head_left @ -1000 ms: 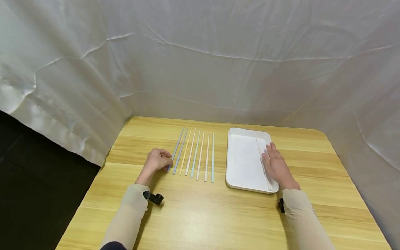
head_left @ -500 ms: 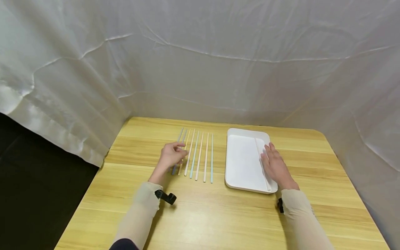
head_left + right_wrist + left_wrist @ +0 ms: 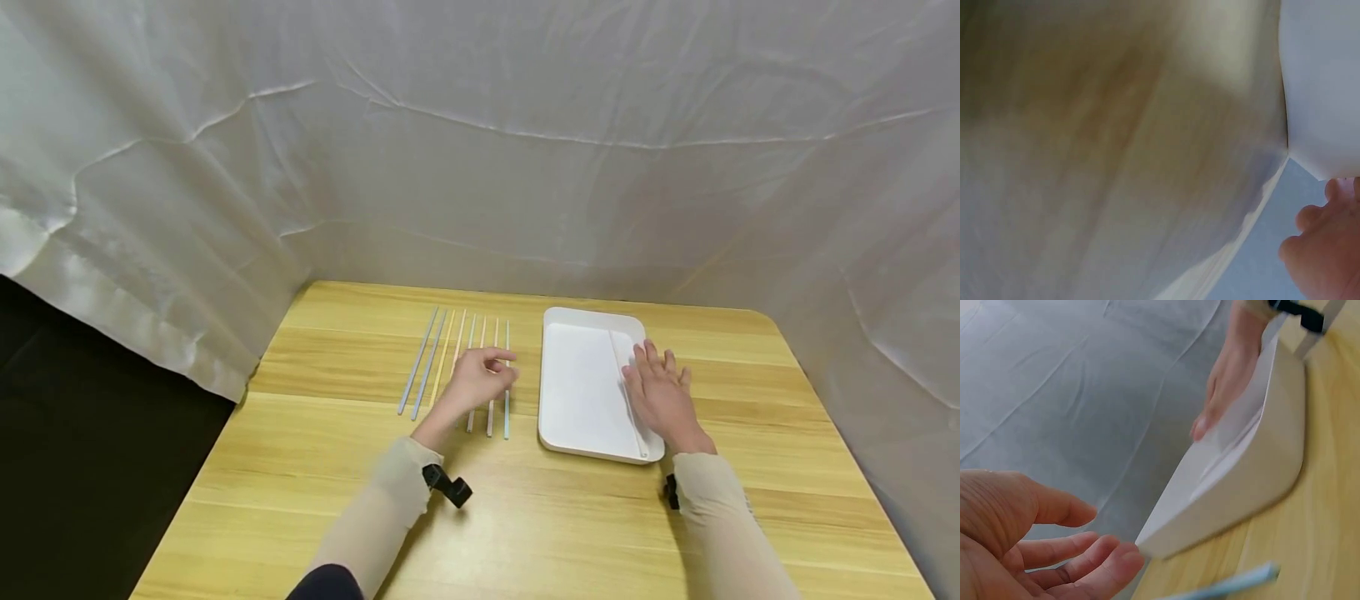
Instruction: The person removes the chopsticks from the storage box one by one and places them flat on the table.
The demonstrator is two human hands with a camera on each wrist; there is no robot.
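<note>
My left hand (image 3: 480, 379) hovers over the right part of a row of slim pastel chopsticks on the table, covering the middle of several. Its thumb and fingers stand apart with nothing between them in the left wrist view. Two grey-blue chopsticks (image 3: 417, 362) and a yellow one (image 3: 446, 350) lie left of it; a light blue one (image 3: 507, 417) ends the row at the right. One pale pink chopstick (image 3: 628, 400) lies lengthwise in the white tray (image 3: 577, 383). With fingers extended, my right hand (image 3: 662, 396) rests at the tray's right rim.
The wooden table (image 3: 570, 533) carries everything. A pale curtain (image 3: 480, 183) hangs along its back and sides. A black camera mount (image 3: 447, 485) sticks out from my left wrist, and dark floor (image 3: 90, 433) shows at the left.
My left hand has moved right from the leftmost grey-blue chopstick, across the row, to its right end, uncovering the left chopsticks. My right hand stays at the tray, its fingers now more spread.
</note>
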